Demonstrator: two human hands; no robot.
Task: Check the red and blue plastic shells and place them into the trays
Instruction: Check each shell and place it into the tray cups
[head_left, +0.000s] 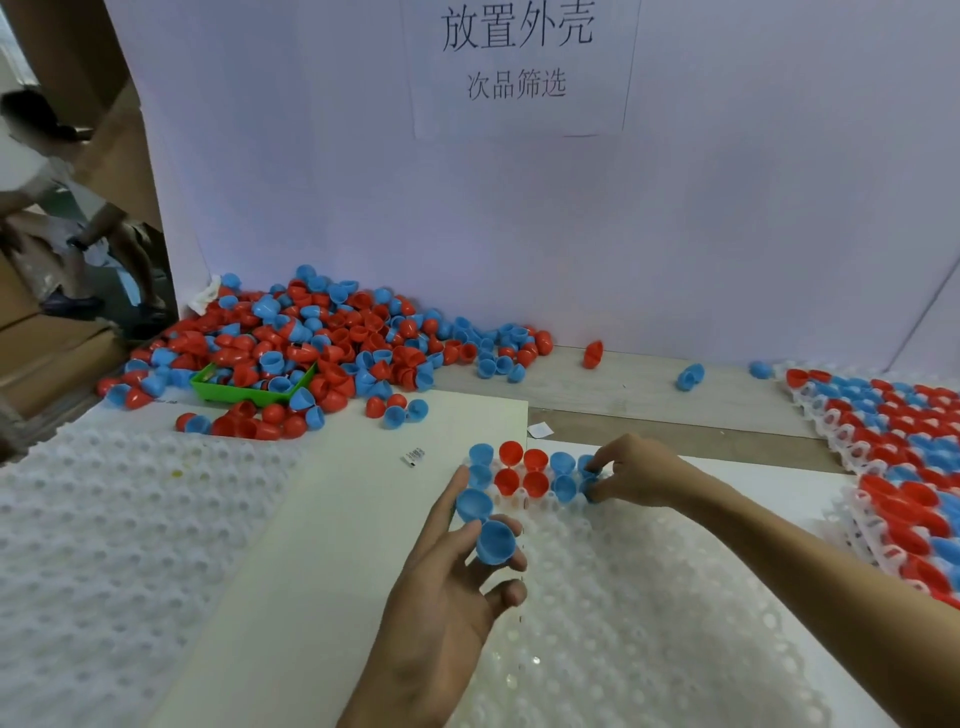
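From the head camera, the left hand (447, 587) gripped two blue shells (485, 522) in its fingers just near-left of the clear tray (623, 597). The right hand (631, 470) pinched a blue shell (589, 486) at the right end of the tray's filled far rows. The loose shell pile (322, 343) lay far left around a green bin (249, 392); filled trays (904, 447) sat right.

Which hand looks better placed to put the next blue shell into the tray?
The left hand, probably. Its fingers already hold two blue shells right beside the tray, at the empty pockets below the filled rows. The right hand is busy pinching a shell at the rows' far end.
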